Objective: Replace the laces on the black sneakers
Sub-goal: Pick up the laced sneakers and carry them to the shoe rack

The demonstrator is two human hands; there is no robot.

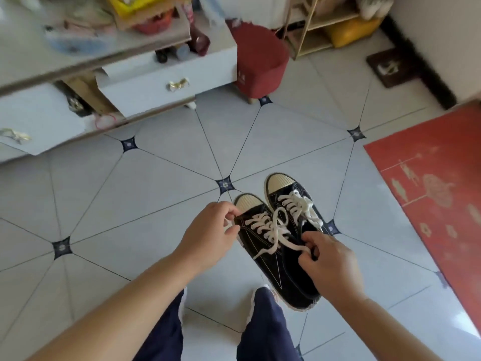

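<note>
Two black sneakers with cream toe caps lie side by side above the grey tiled floor (pixel 156 191), toes pointing away from me, just beyond my knees in navy trousers (pixel 265 329); I cannot tell whether the soles rest flat on the tiles. The near sneaker (pixel 283 277) sits to the left and closer to me, and the far sneaker (pixel 294 194) is just beside it on the right, set a little further forward. Both are threaded with white laces. The far sneaker's lace (pixel 296 204) is tied in a loose bow. The near sneaker's lace (pixel 263 222) has one loop standing up over the tongue and loose strands trailing across the black canvas. My left grip (pixel 208 235) is at the toe end of the near sneaker, narrow, thumb and forefinger pinching a short bit of that lace against the shoe's left edge. My right grip (pixel 328 261) is at the right side of the same shoe, fingers curled, pinching the lace's free end. To the right a red patterned mat (pixel 429 204) lies on the tiles, well apart from the shoes. Ahead stands a dark red stool (pixel 260 61), and left of it a white drawer (pixel 145 84) with a gold bow handle hangs open under a cluttered counter (pixel 78 61). A wooden rack (pixel 312 24) stands behind the stool.
</note>
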